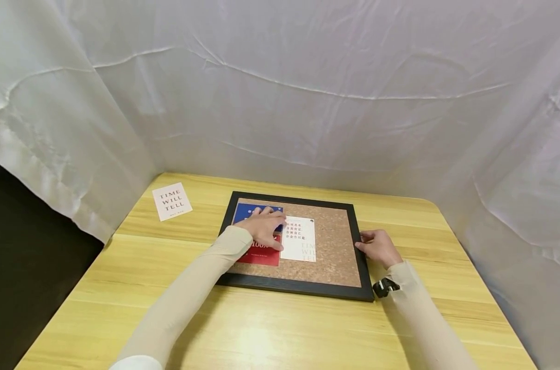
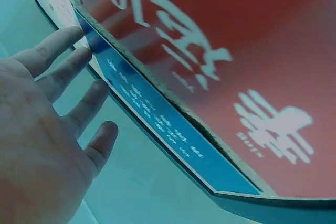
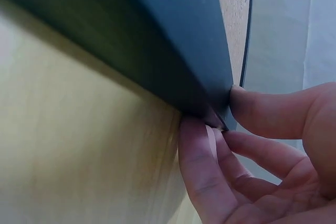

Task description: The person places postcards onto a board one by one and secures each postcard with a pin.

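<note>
A cork board (image 1: 337, 246) in a black frame lies on the table. On its left half are a blue card (image 1: 245, 211), a red card (image 1: 263, 258) below it and a white card (image 1: 299, 252) with red print beside them. My left hand (image 1: 263, 226) reaches over these cards, fingers spread, its thumb by the white card's left edge. In the left wrist view those fingers (image 2: 86, 106) are fairly straight. My right hand (image 1: 379, 247) pinches the frame's right side. The right wrist view shows its thumb (image 3: 268, 113) against the black edge and fingertips at the underside.
Another white card (image 1: 172, 201) with large capitals lies at the table's back left. The wooden table (image 1: 280, 329) ends at pale hanging cloth (image 1: 284, 103) behind and on both sides. A black watch (image 1: 385, 287) is on the right wrist, close to the frame's corner.
</note>
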Action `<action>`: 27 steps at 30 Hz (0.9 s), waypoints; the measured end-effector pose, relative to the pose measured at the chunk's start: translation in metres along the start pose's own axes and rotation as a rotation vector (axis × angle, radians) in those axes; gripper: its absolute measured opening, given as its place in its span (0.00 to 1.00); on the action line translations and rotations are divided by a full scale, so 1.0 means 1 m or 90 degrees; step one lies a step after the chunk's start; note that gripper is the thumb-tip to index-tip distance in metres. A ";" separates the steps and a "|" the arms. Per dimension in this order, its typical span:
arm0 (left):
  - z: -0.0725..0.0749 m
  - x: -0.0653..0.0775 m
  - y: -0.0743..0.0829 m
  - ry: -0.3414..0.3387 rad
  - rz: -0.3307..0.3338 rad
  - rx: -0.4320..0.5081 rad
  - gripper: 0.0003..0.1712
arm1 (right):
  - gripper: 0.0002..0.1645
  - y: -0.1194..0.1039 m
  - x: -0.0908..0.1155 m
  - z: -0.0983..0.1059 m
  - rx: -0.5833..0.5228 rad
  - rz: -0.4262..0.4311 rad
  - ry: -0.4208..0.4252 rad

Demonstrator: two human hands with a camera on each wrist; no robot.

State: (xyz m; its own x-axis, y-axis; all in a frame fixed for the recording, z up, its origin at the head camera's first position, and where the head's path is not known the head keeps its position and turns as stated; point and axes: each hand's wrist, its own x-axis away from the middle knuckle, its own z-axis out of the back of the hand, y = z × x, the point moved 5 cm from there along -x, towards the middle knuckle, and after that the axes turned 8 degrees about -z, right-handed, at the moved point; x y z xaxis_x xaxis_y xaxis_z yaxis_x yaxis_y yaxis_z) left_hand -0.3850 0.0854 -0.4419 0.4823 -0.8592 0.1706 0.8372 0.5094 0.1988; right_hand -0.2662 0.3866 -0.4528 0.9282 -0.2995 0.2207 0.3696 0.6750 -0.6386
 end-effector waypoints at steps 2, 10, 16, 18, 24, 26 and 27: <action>0.001 -0.001 0.002 0.006 -0.005 -0.005 0.44 | 0.29 0.000 -0.001 0.000 -0.002 0.000 0.001; -0.002 -0.002 -0.001 0.032 -0.007 0.012 0.41 | 0.29 0.002 -0.001 0.001 -0.001 0.005 0.003; 0.019 0.015 -0.013 0.124 -0.006 0.071 0.36 | 0.29 0.002 -0.003 -0.001 -0.008 0.011 0.002; 0.030 0.025 -0.022 0.163 0.017 0.102 0.34 | 0.29 0.002 -0.004 -0.002 -0.007 0.015 0.003; 0.053 0.055 -0.060 0.267 0.069 0.226 0.31 | 0.28 0.001 -0.003 0.000 -0.007 0.016 0.007; 0.055 0.065 -0.074 0.299 0.085 0.261 0.30 | 0.28 0.001 -0.003 0.000 -0.007 0.012 0.006; 0.056 0.070 -0.082 0.317 0.098 0.273 0.30 | 0.28 0.001 -0.003 0.001 -0.007 0.010 0.006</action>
State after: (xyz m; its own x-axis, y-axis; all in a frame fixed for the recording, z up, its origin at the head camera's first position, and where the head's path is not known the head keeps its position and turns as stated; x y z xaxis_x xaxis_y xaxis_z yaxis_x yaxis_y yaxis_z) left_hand -0.4344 -0.0138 -0.3920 0.7353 -0.6420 -0.2172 0.6224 0.5128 0.5913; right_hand -0.2680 0.3886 -0.4538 0.9334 -0.2955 0.2034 0.3544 0.6719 -0.6504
